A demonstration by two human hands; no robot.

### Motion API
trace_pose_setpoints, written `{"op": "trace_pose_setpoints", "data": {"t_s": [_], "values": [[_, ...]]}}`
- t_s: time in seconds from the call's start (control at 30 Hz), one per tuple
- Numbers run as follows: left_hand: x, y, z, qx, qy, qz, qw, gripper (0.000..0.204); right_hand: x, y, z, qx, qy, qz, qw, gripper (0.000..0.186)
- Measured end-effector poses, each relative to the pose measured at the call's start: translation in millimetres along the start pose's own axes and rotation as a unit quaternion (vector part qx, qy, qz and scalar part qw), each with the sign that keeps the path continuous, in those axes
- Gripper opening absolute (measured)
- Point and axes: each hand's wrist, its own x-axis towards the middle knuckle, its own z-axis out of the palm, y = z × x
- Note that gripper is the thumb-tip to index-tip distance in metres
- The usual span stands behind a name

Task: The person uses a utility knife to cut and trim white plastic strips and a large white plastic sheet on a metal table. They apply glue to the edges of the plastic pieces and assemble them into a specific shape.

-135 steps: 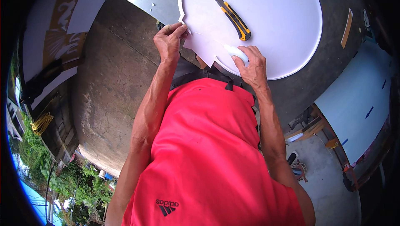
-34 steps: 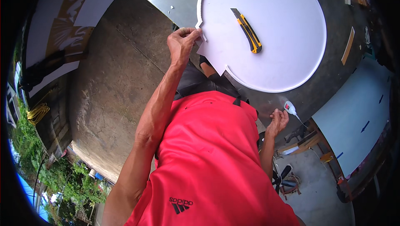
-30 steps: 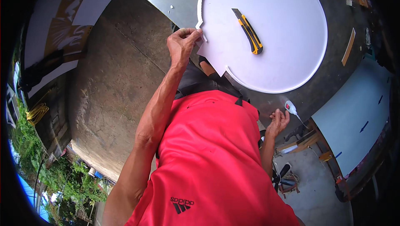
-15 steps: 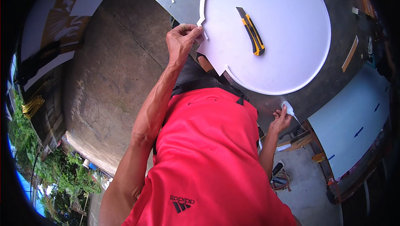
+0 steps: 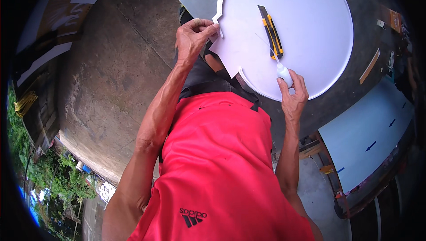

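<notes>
A big round white panel (image 5: 310,32) with a thin raised rim lies on the dark table before me. At its left edge, my left hand (image 5: 194,37) pinches a narrow white edging strip (image 5: 219,6) where the strip bends at a notch. My right hand (image 5: 293,93) is over the panel's near right part, fingers wrapped round a small white squeeze bottle (image 5: 284,73). The bottle's long thin nozzle points up and left, across the lower end of a yellow and black utility knife (image 5: 272,37). That knife lies on the panel with its blade out.
A narrow wooden strip (image 5: 370,66) and small white scraps lie on the dark table (image 5: 355,70) to the right. Beyond it at the lower right is a light blue sheet (image 5: 366,132) with dark arrows. Bare concrete floor (image 5: 115,72) stretches out on the left.
My right hand has brought the squeeze bottle up and inward, from beside the panel to over it, nozzle now pointing up-left. My left hand keeps its pinch at the strip.
</notes>
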Motion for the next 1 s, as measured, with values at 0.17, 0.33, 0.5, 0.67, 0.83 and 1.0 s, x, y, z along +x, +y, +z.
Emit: {"op": "trace_pose_setpoints", "data": {"t_s": [0.17, 0.33, 0.5, 0.67, 0.83, 1.0], "values": [[4, -7, -1, -0.022, -0.008, 0.005, 1.000, 0.022, 38, -20, 14, -0.021, -0.012, -0.069, 0.997, 0.034], [6, -10, -2, -0.012, -0.006, 0.007, 1.000, 0.022, 54, -25, 22, -0.047, -0.015, -0.129, 0.990, 0.035], [8, -12, -3, -0.017, -0.007, 0.012, 1.000, 0.022, 60, -33, 29, -0.051, -0.025, -0.150, 0.987, 0.034], [9, -12, -3, -0.015, -0.008, 0.010, 1.000, 0.022, 62, -36, 31, -0.071, -0.031, -0.164, 0.983, 0.032], [8, -10, -2, -0.013, -0.002, 0.010, 1.000, 0.022, 63, -38, 32, -0.071, -0.028, -0.171, 0.982, 0.032], [7, -10, -2, -0.016, 0.003, 0.006, 1.000, 0.022, 62, -38, 34, -0.068, -0.026, -0.170, 0.983, 0.032]]}}
